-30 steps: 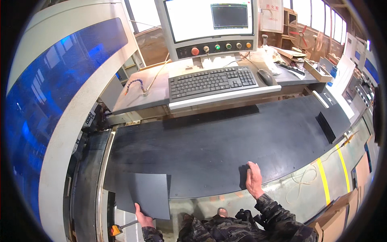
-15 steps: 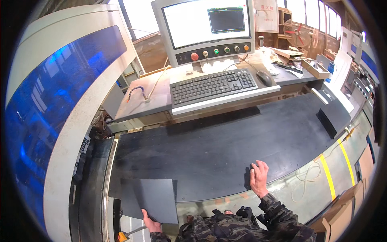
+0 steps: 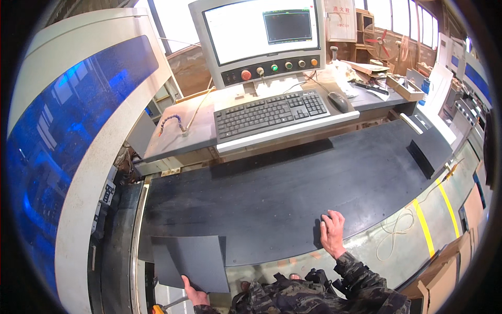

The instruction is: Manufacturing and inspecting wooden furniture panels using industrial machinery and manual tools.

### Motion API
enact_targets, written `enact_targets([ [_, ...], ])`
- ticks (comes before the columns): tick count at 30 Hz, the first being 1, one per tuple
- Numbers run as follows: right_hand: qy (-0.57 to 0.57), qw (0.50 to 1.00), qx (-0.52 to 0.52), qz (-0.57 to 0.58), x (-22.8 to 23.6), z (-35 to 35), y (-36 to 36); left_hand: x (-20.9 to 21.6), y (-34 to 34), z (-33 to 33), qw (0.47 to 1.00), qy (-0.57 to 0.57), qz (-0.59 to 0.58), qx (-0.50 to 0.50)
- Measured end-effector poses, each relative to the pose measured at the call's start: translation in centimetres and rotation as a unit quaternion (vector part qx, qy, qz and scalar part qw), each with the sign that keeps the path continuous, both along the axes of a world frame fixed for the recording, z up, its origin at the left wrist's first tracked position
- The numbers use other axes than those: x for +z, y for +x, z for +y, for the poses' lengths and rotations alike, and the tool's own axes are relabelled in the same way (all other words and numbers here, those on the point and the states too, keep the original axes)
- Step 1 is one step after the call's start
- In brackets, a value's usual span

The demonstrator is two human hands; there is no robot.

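My left hand (image 3: 195, 294) grips a flat dark grey rectangular sheet (image 3: 191, 261) at its near edge, thumb on top and the other fingers hidden beneath. The sheet is above the front left part of a long black worktable (image 3: 272, 193) and overhangs its near edge. Over the table's front edge, right of the middle, my right hand (image 3: 332, 234) has loosely bent fingers. Nothing shows in it, and a dark shadow falls beside it. At the table's far right end stands a dark panel (image 3: 431, 150), tilted up.
Behind the table are a monitor (image 3: 261, 31) with a row of buttons, a black keyboard (image 3: 272, 113) and a mouse (image 3: 338, 101). A machine with a blue window (image 3: 78, 104) rises at the left. A loose cable (image 3: 395, 233) and cardboard (image 3: 444, 272) lie at the right.
The whole view has shifted slightly. My left hand keeps its hold on the sheet, and the fingers of my right hand have bent a little differently over the table edge.
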State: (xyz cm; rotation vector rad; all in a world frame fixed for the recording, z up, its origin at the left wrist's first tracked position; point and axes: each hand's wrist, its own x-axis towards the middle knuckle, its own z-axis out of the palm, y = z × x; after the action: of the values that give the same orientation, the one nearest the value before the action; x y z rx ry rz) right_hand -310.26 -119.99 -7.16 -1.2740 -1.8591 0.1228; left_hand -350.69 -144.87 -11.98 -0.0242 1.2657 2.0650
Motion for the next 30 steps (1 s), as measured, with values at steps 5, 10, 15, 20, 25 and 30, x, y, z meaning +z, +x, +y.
enact_targets([
  [5, 0.002, 1.0, 0.001, 0.001, -0.1, 0.0, 0.0, -0.1, -0.4, -0.2, 1.0, -0.014, 0.016, -0.018],
  [10, 0.001, 1.0, 0.001, 0.005, 0.3, -0.2, 0.1, -0.4, -0.5, -0.3, 1.0, -0.027, -0.001, -0.012],
  [15, 0.001, 1.0, 0.002, 0.01, 0.9, -0.2, -0.2, 0.2, -0.3, 0.2, 0.997, -0.073, -0.027, -0.002],
  [20, 0.008, 1.0, -0.004, 0.011, 0.9, -0.3, 0.0, -2.7, -1.7, -0.3, 0.997, -0.041, -0.067, 0.023],
  [25, 0.001, 1.0, 0.004, 0.02, 0.8, -0.2, -0.1, -2.3, -1.7, -0.5, 0.996, -0.054, -0.075, 0.018],
  [30, 0.011, 1.0, -0.004, 0.011, 0.8, -0.2, 0.2, -3.1, -2.1, -0.6, 0.997, -0.046, -0.065, 0.01],
])
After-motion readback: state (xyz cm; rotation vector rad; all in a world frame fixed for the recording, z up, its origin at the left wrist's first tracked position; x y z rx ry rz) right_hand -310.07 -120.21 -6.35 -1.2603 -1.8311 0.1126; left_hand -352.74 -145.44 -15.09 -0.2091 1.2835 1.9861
